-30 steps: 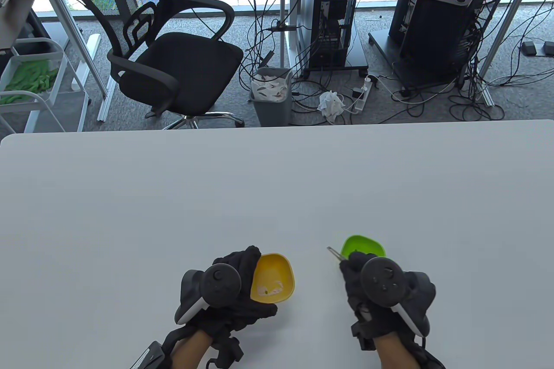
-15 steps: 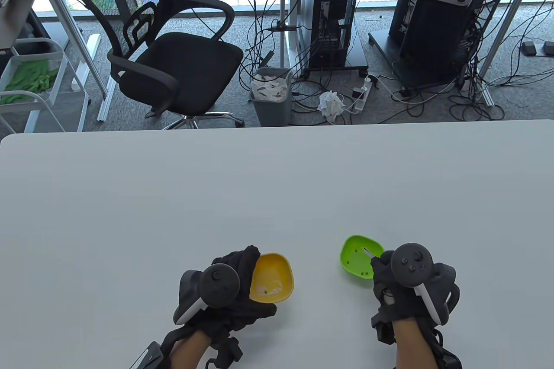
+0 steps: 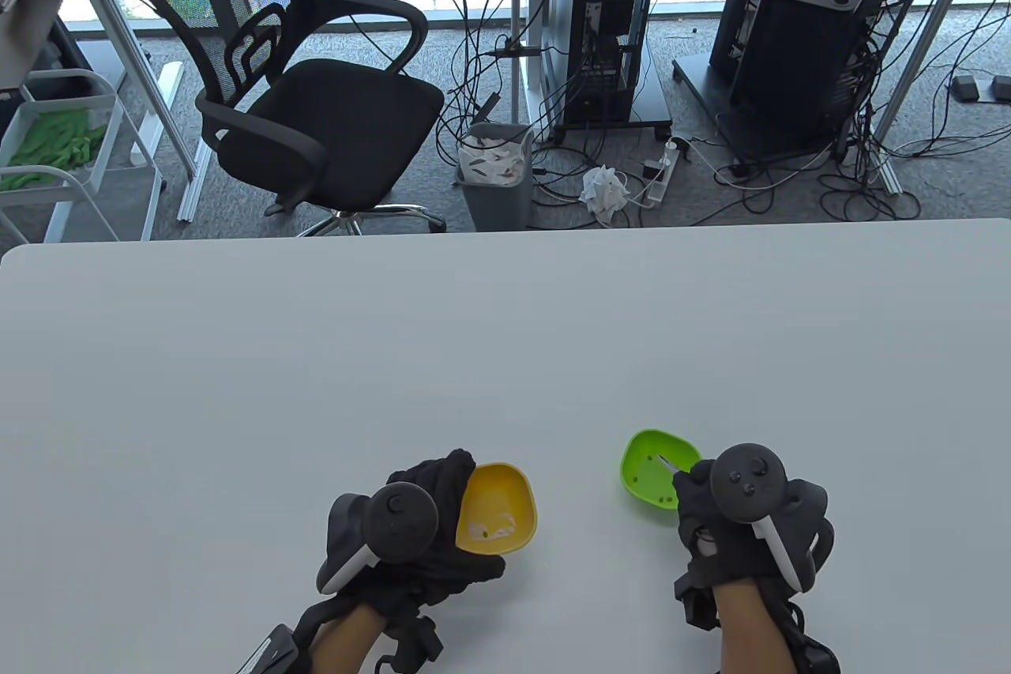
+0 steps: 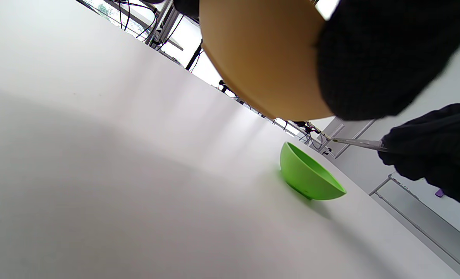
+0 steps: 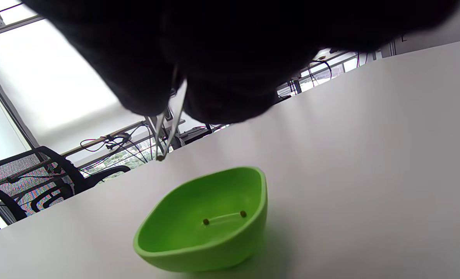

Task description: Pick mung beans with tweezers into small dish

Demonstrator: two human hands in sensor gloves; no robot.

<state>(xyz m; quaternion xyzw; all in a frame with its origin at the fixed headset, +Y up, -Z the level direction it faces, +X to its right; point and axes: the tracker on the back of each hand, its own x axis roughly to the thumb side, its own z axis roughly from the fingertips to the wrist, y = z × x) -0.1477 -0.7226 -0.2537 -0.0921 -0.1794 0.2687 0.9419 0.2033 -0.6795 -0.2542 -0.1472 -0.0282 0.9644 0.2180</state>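
My left hand grips the yellow dish by its left rim and holds it tilted above the table; small pale bits lie in its bottom. Its underside fills the top of the left wrist view. My right hand holds metal tweezers with the tips over the green dish. In the right wrist view the tweezers' tips pinch one small bean above the green dish, which has two beans inside. The left wrist view shows the green dish and the tweezers.
The white table stretches wide beyond both dishes. Past its far edge stand an office chair, a waste bin and computer towers among cables.
My right hand moved right and drew back, uncovering the green dish; the tweezers, which pointed left toward the yellow dish, now point over the green dish. The left hand stayed still.
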